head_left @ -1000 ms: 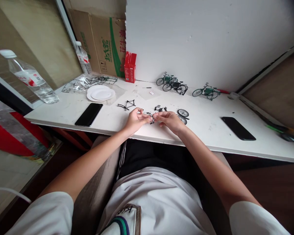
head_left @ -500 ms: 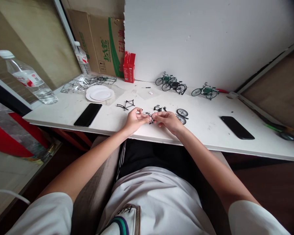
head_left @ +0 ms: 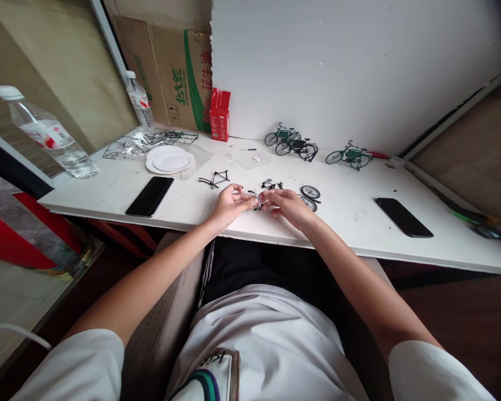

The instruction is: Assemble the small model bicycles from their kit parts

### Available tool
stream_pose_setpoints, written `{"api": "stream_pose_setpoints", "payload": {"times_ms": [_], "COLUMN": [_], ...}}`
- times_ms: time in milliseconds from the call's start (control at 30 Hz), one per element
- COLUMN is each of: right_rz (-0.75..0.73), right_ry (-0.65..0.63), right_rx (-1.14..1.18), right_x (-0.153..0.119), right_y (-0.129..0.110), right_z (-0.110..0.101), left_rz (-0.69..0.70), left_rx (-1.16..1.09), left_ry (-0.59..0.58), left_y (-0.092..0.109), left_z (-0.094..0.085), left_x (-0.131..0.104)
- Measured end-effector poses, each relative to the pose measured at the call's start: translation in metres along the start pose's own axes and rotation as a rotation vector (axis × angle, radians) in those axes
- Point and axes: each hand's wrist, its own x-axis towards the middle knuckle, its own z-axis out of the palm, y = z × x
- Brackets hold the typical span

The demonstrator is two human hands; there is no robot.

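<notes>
Between my two hands is a miniature silver-and-black bicycle handlebar (head_left: 257,200), held just above the table's front part. My left hand (head_left: 229,206) pinches it from the left between thumb and fingertips. From the right, the thumb and index finger of my right hand (head_left: 288,207) close on its other side; the fingertips partly hide the piece. Left of it lies a black toy bicycle frame (head_left: 219,177). Small black bicycle parts (head_left: 269,184) sit just beyond my right fingers. Two toy wheels (head_left: 310,192) lie right of my right hand, one partly covered by it.
Several assembled toy bicycles (head_left: 296,147) stand along the back wall. Phones lie at left (head_left: 150,196) and right (head_left: 404,217). White plates (head_left: 170,159), a red box (head_left: 220,115), parts sprues (head_left: 179,136) and water bottles (head_left: 50,136) occupy the left side.
My right thumb and index finger have loosened and shifted slightly at the handlebar. My left hand keeps its pinch in nearly the same place.
</notes>
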Motion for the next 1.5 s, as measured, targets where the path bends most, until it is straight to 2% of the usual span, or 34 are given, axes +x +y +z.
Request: {"api": "stream_pose_setpoints", "payload": {"times_ms": [133, 233, 333, 433, 533, 667, 833, 967, 1067, 1267, 1367, 1500], "right_rz": [-0.027, -0.102, -0.183, -0.236, -0.189, -0.112, -0.054, 0.000, 0.068, 0.081, 0.048, -0.120], "right_ry": [0.059, 0.139, 0.182, 0.081, 0.024, 0.093, 0.060, 0.085, 0.094, 0.046, 0.070, 0.218], "right_rx": [-0.009, -0.073, -0.323, -0.711, -0.930, -1.084, -1.129, -1.083, -1.063, -1.041, -1.040, -1.083], "right_x": [-0.002, -0.003, -0.006, -0.010, -0.013, -0.012, -0.011, -0.013, -0.014, -0.017, -0.016, -0.012], "right_y": [-0.016, -0.029, -0.037, -0.038, -0.036, -0.033, -0.033, -0.033, -0.035, -0.039, -0.036, -0.032], "right_z": [-0.008, -0.025, -0.049, -0.070, -0.082, -0.089, -0.104, -0.116, -0.115, -0.110, -0.118, -0.133], "left_rz": [-0.031, -0.047, -0.064, -0.083, -0.107, -0.130, -0.127, -0.135, -0.131, -0.143, -0.149, -0.146], "left_rx": [-0.028, -0.069, -0.093, -0.104, -0.114, -0.150, -0.189, -0.187, -0.193, -0.238, -0.238, -0.239], "left_ry": [0.026, 0.033, 0.020, 0.010, 0.022, 0.036, 0.034, 0.035, 0.037, 0.051, 0.054, 0.041], "left_y": [0.002, 0.003, 0.004, 0.007, 0.009, 0.012, 0.013, 0.012, 0.011, 0.012, 0.011, 0.010], "left_z": [0.000, -0.001, -0.001, -0.002, -0.003, -0.003, -0.004, -0.005, -0.006, -0.005, -0.006, -0.007], "left_x": [0.001, 0.003, 0.004, 0.004, 0.004, 0.005, 0.005, 0.006, 0.006, 0.006, 0.006, 0.007]}}
